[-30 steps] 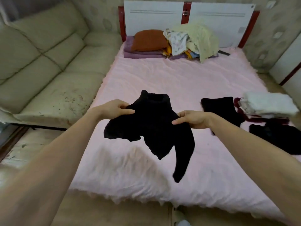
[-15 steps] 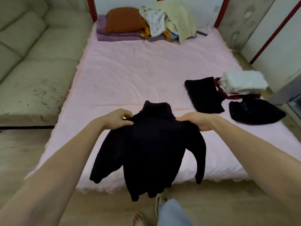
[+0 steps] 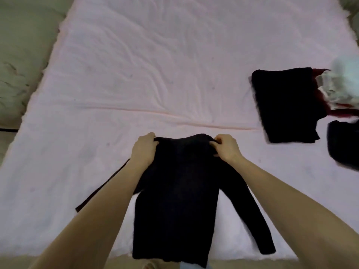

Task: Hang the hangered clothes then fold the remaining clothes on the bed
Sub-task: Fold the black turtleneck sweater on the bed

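Note:
A black long-sleeved sweater [image 3: 174, 195] lies flat on the pink bed [image 3: 155, 74], collar away from me, hem hanging over the near edge. My left hand [image 3: 143, 150] grips its left shoulder and my right hand [image 3: 226, 149] pinches its right shoulder beside the collar. The right sleeve runs down along the body; my left forearm covers most of the left sleeve.
A folded black garment [image 3: 285, 103] lies at the right of the bed. Beyond it sit a white and dark red pile [image 3: 342, 86] and another black item [image 3: 343, 144]. A beige sofa [image 3: 21, 55] borders the left side.
The sweater went from hanging in the air to lying spread on the bed. Both hands lowered with it, still holding the shoulders, and my view tipped down closer to the bed.

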Demonstrator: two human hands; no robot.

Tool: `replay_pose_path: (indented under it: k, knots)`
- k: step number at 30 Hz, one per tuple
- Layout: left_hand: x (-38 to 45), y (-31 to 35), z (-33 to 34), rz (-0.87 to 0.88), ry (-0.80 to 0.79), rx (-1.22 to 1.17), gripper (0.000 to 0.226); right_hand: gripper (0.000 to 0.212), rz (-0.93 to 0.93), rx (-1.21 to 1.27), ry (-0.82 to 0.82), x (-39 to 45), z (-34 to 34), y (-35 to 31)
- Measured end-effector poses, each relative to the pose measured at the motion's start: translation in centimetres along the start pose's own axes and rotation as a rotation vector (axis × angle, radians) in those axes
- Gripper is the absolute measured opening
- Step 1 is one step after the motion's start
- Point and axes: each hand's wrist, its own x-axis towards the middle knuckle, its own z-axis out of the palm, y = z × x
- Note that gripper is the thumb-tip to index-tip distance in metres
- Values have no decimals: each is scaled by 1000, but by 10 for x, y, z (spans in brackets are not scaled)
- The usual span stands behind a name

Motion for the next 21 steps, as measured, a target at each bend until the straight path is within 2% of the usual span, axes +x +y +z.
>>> replay_pose_path:
  k: [2,4,8,10,11,13,14,16,18,21]
  knots:
    - [40,1,16,-25,47,-41,20,27,4,20,22,51,7,3]
    - [72,6,27,-41,97,-8,19,29,-36,-81,68,90,13,2]
    - [131,20,36,-90,206,92,7,20,-104,-115,145,153,26,-11]
    - [153,21,43,-42,243,166,36,16,-143,-57,146,175,38,-10]
    - [160,19,47,-6,238,204,50,26,-181,-74,141,183,46,-8]
    - [160,13,62,59,166,355,66,56,-264,-228,102,189,63,4]
    - [155,7,70,83,119,443,69,63,-317,-352,80,190,72,12]
    - [148,-8,84,147,-18,613,72,65,-380,-583,5,193,85,30]
    - [151,-23,88,182,-141,722,74,66,-373,-710,-72,203,90,37]
    - [156,-25,80,194,-164,823,71,66,-342,-758,-109,210,86,27]
